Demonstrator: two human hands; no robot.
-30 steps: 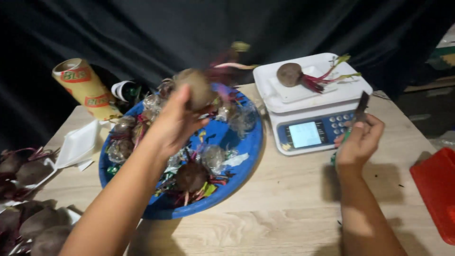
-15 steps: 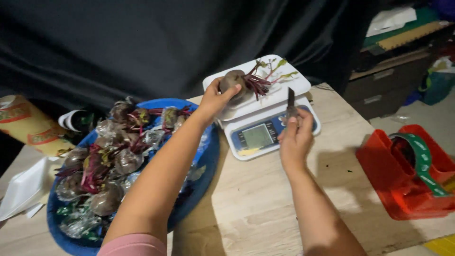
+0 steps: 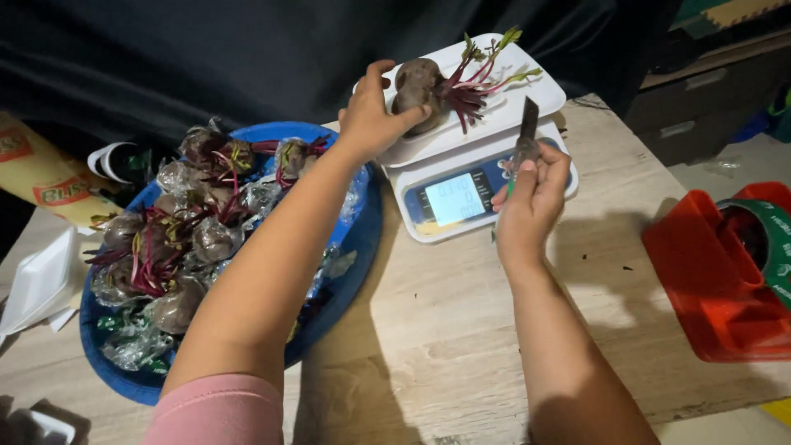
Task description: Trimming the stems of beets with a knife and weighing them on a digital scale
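On the worktop's [image 3: 461, 330] left side a blue tray [image 3: 354, 264] holds wrapped beets [image 3: 189, 239]. Toward the far edge stands a white scale [image 3: 486, 156], where the left hand [image 3: 371, 119] has its grip closed round a beet [image 3: 416, 86] on the pan. Just right, the right hand [image 3: 531, 202] clamps a small knife [image 3: 526, 136], blade up, over the scale's front. At the right edge sits a red tape dispenser [image 3: 717, 280].

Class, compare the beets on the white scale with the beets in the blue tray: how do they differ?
The beets on the scale are bare; the beets in the tray are wrapped in clear film. The scale beets are few, under the left hand; the tray beets lie heaped and untouched. Both are dark, with reddish stems.
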